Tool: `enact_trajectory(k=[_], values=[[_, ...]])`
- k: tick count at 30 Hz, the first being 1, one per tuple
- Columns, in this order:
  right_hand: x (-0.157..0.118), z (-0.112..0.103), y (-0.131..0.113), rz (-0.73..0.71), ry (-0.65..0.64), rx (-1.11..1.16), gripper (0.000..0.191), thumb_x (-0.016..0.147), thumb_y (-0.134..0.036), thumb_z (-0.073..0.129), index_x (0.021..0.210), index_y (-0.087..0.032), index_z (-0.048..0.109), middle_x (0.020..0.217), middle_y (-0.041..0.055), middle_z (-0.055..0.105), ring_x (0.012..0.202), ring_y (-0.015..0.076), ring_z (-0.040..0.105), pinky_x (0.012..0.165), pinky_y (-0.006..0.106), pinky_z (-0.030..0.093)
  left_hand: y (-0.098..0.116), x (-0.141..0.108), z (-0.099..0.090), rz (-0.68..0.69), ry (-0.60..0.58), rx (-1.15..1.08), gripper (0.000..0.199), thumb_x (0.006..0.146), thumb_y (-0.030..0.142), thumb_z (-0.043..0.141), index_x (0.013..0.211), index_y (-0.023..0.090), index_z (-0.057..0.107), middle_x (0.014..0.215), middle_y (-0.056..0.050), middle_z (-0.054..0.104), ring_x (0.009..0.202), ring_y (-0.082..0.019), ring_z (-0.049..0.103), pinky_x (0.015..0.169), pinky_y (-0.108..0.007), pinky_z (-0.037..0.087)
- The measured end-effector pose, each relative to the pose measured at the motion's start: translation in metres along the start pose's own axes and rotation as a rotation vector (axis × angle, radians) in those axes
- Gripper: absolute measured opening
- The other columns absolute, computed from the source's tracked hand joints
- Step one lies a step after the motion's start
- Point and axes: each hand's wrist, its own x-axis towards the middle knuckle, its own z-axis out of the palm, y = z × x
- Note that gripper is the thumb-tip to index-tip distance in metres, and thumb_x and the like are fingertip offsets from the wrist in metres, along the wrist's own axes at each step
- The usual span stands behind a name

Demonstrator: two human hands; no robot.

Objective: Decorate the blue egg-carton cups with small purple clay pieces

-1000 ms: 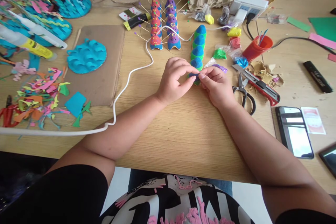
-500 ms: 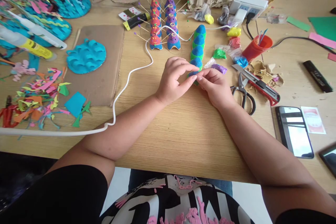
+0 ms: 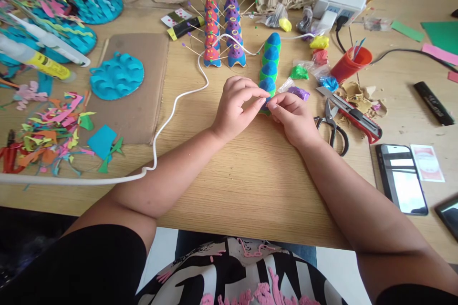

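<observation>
A blue-and-green caterpillar made from a strip of egg-carton cups (image 3: pixel 271 63) lies lengthwise on the table, its near end partly behind my fingers. My left hand (image 3: pixel 236 107) is over that near end, thumb and index finger pinched together at the tips. Right beside it, my right hand (image 3: pixel 291 116) pinches with thumb and index finger too. Whatever sits between the fingertips is too small to make out. Farther off stand a red-and-blue caterpillar (image 3: pixel 212 33) and a purple-and-blue caterpillar (image 3: pixel 234 33), both with thin sticks poking out.
Bags of coloured clay, purple (image 3: pixel 298 93) and green (image 3: pixel 299 72), lie right of the caterpillar. Scissors (image 3: pixel 332 126), a utility knife (image 3: pixel 354 115) and a red cup (image 3: pixel 351 64) are nearby. A white cable (image 3: pixel 173 112) crosses the table and my left arm. Paper scraps (image 3: pixel 53 138) lie left.
The fingertips of my two hands have drawn slightly apart, with my left hand shifting a little to the left. The surrounding things stay where they were.
</observation>
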Motion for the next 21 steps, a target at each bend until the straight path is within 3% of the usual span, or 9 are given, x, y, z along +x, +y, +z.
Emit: enact_trajectory(k=[6, 21], values=[[0.0000, -0.0009, 0.0001, 0.017, -0.009, 0.001, 0.058, 0.072, -0.074, 0.099, 0.084, -0.024, 0.071, 0.063, -0.0065, 0.052, 0.058, 0.0089, 0.039, 0.054, 0.028, 0.024, 0.0019, 0.0004, -0.0013, 0.014, -0.035, -0.006, 0.025, 0.116, 0.046, 0.061, 0.114, 0.030, 0.080, 0.111, -0.003, 0.077, 0.123, -0.024, 0.070, 0.129, -0.053, 0.052], [-0.0005, -0.0011, 0.0001, 0.018, -0.023, 0.001, 0.057, 0.077, -0.073, 0.097, 0.086, -0.024, 0.068, 0.065, -0.0066, 0.053, 0.058, 0.0087, 0.038, 0.054, 0.028, 0.024, 0.0020, 0.0008, -0.0007, 0.017, -0.044, -0.019, 0.028, 0.116, 0.048, 0.059, 0.109, 0.030, 0.079, 0.109, -0.003, 0.076, 0.124, -0.024, 0.068, 0.129, -0.053, 0.052]])
